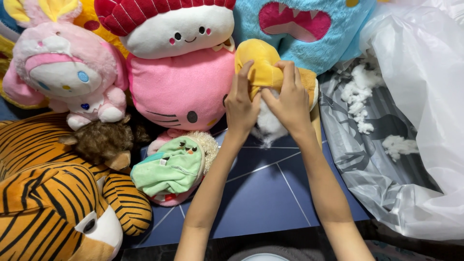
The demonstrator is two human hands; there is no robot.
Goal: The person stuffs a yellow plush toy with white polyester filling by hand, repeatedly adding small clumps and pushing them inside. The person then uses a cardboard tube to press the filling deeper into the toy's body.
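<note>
Left hand (240, 104) and right hand (290, 99) both pinch the floppy yellow plush toy (263, 63) just above them, white stuffing (268, 123) poking out between — looks light, squishy, best grabbed by the fabric.

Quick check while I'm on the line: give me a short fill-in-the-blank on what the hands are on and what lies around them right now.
1. Both hands, the left hand and the right hand, grip a plush toy whose cover is ____ in colour.
2. The white stuffing shows just ____ the hands.
3. The clear plastic bag holding loose stuffing lies on the person's ____ side.
4. The striped tiger plush lies on the person's ____ side.

Missing words: yellow; below; right; left
</note>
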